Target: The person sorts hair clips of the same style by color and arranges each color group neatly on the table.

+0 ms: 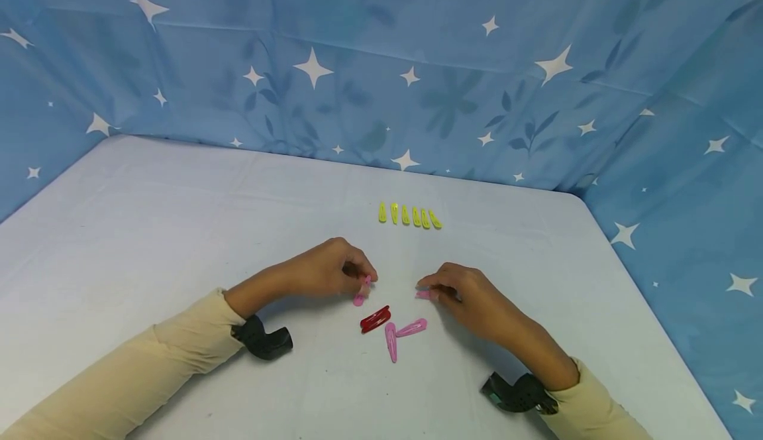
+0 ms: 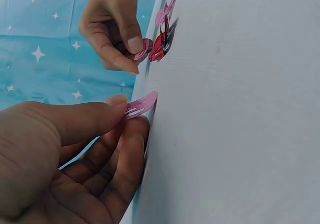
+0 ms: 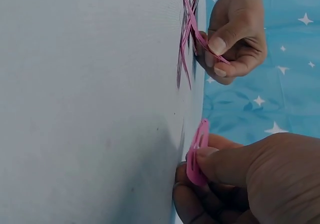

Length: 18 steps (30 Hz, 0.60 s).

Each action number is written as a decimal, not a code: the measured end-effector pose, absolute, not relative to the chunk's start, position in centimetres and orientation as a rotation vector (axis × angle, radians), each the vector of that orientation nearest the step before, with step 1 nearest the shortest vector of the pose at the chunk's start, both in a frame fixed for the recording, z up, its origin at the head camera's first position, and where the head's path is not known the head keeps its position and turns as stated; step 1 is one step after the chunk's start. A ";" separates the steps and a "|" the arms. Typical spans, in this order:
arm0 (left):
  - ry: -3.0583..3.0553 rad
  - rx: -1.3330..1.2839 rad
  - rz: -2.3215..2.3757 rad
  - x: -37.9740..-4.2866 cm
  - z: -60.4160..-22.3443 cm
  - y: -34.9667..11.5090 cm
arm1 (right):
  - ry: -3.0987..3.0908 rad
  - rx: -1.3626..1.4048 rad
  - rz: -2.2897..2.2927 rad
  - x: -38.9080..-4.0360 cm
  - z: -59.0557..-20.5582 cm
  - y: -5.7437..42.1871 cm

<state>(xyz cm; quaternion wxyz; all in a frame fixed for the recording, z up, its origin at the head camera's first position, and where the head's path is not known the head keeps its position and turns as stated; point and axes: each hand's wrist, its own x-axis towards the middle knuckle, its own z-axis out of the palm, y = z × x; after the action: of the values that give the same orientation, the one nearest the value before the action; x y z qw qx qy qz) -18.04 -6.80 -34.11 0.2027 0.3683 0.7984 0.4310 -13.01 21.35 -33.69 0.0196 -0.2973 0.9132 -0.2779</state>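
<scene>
My left hand [image 1: 328,270] pinches a pink snap hair clip [image 2: 142,106] between thumb and fingers, low over the white table. Across a short gap, my right hand [image 1: 471,297] holds another pink hair clip [image 3: 198,156] with its thumb pressed on the clip's flat side. Between and just in front of the hands lie red hair clips [image 1: 375,319], side by side and slanted. Close to them, two pink hair clips rest on the cloth: one upright in the head view [image 1: 391,342], the other slanting to the right [image 1: 411,328].
Several yellow hair clips [image 1: 405,215] stand in a row beyond the hands. A white cloth covers the table [image 1: 179,228], and a blue curtain [image 1: 369,62] with white stars hangs behind it and along the right side. Each wrist carries a black camera [image 1: 262,339].
</scene>
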 end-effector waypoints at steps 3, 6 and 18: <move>2.228 1.037 1.250 -18.2 -34.2 -6.8 | 2.838 -0.948 -0.876 -13.0 -33.6 21.4; 2.221 1.046 1.276 -18.4 -34.4 -6.7 | 2.828 -0.939 -0.892 -13.1 -33.5 21.4; 2.223 1.045 1.284 -19.0 -34.6 -5.7 | 2.558 -0.718 -1.119 -14.2 -33.3 21.7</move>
<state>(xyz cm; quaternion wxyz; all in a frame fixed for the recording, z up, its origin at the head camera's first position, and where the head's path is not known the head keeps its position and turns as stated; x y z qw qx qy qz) -19.01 -5.66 -34.55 0.1840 0.3705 0.7884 0.4554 -14.19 21.66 -33.26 0.1292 -0.2469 0.8799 -0.3848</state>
